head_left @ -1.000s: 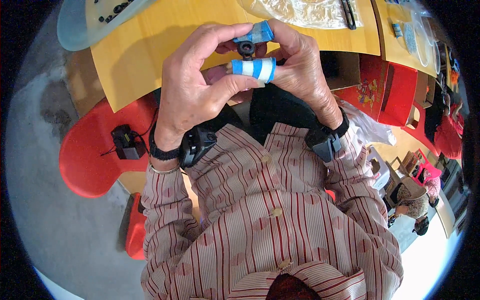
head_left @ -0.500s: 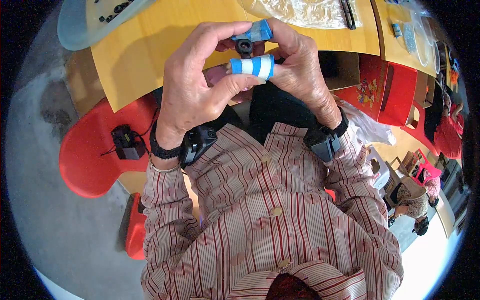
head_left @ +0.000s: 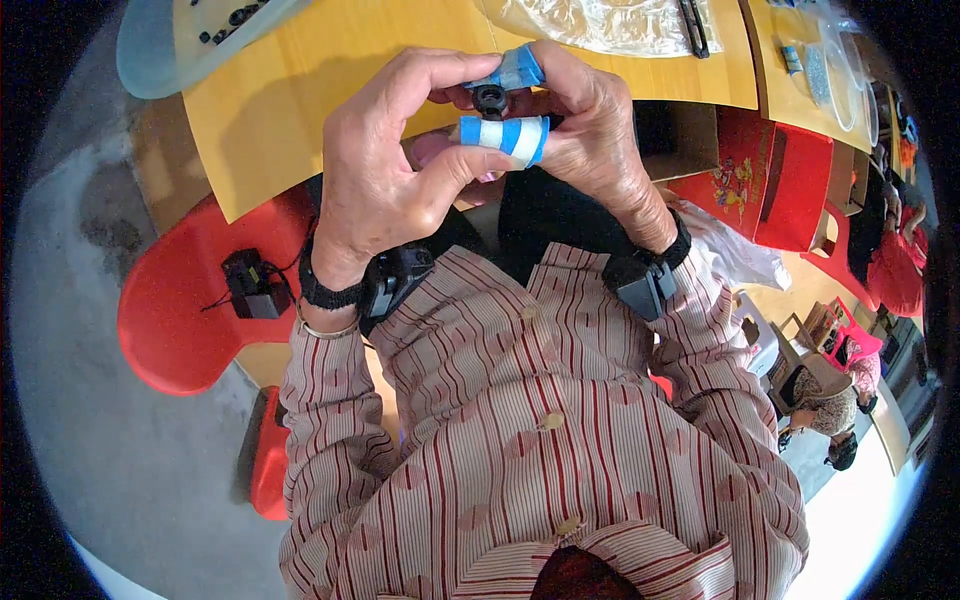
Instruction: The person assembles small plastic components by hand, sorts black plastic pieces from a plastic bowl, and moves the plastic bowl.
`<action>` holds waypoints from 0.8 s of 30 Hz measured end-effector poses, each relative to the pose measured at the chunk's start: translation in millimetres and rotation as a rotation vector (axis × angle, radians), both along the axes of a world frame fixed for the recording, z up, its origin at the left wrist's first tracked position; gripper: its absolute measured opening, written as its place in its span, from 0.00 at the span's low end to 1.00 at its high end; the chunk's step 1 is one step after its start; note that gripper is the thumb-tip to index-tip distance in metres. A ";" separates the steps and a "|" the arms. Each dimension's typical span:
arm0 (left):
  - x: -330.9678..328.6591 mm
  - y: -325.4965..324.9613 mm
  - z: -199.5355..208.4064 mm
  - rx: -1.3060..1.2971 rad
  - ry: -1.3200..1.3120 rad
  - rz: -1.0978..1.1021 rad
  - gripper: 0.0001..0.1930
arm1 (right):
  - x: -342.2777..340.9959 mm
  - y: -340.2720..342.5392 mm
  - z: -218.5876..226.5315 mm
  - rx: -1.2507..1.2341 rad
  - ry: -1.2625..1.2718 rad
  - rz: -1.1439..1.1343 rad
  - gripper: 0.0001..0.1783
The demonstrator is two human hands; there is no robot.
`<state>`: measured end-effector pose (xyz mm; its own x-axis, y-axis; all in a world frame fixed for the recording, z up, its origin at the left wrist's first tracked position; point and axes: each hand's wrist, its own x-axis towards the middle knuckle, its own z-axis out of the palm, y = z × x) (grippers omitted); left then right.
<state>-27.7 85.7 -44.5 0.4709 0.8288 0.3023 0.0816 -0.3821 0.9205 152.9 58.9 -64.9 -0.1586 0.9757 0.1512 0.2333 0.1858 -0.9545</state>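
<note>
At the upper centre of the frame, the right hand (head_left: 600,130) is pinching a small, black, ring-shaped part (head_left: 490,101) between blue-and-white striped finger wraps (head_left: 503,138); the left hand (head_left: 375,175) is touching the wraps, its own grip impossible to tell.

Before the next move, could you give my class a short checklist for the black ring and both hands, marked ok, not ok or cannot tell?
1. Black ring between the blue-and-white wraps: ok.
2. Ring's hole facing the camera: ok.
3. Left hand and right hand together at the wraps: ok.
4. Ring's underside undamaged: cannot tell, hidden.
5. Black tweezers-like tool in hand: not ok, lying by the clear plastic sheet.
</note>
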 end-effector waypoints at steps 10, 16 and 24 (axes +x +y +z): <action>-1.9 1.5 13.2 0.188 0.133 -0.008 0.27 | 5.0 5.6 13.5 0.244 -0.203 0.038 0.21; -2.6 -1.2 7.8 0.093 0.078 -0.007 0.26 | 1.9 3.7 15.1 0.216 -0.179 0.000 0.22; -2.4 -3.2 11.6 0.147 0.132 0.002 0.26 | 2.5 5.1 13.1 0.275 -0.229 0.010 0.24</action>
<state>-30.1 82.5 -32.9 0.5127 0.7815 0.3556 0.1987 -0.5110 0.8363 155.4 64.0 -51.8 -0.2276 0.9018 0.3673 0.4324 0.4316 -0.7917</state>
